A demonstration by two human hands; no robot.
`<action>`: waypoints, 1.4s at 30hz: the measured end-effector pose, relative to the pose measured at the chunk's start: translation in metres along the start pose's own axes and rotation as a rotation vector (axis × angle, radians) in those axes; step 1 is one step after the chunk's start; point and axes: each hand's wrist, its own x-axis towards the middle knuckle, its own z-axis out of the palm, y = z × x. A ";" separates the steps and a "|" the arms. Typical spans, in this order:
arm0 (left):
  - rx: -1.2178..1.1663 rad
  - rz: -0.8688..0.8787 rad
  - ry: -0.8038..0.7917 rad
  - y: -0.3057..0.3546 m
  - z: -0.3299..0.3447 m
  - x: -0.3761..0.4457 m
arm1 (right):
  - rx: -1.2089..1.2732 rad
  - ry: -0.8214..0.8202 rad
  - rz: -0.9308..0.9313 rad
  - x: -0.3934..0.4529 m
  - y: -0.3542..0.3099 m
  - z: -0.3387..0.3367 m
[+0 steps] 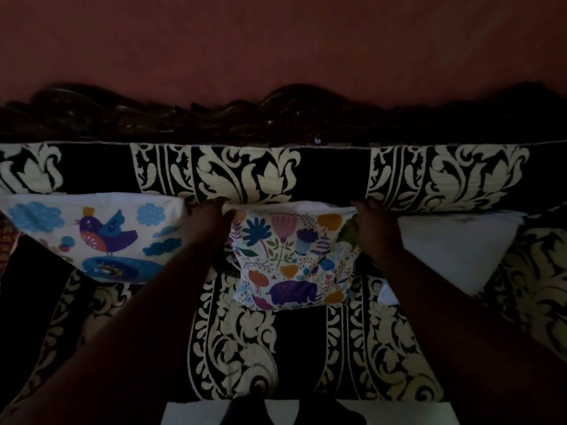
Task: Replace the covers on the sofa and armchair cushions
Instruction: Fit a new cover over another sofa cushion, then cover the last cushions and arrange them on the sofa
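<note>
Floral cushion, centre of sofa: left hand and right hand grip its far corners.

Matt printed cloth cushion on woven sofa cover (carved glossy wood above)

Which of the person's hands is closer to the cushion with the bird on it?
The left. The left hand grips the elephant cushion's top left corner, right beside the bird cushion. The right hand holds the opposite corner, farther away.
</note>
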 end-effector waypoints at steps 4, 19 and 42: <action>-0.337 -0.075 -0.070 0.028 -0.007 -0.051 | 0.482 0.020 0.102 -0.040 -0.033 -0.003; -0.714 0.083 -0.166 0.056 -0.044 -0.248 | 1.053 -0.020 0.375 -0.230 -0.070 -0.079; -0.686 0.512 -0.385 0.125 -0.047 -0.527 | 1.235 0.433 0.529 -0.563 -0.002 -0.157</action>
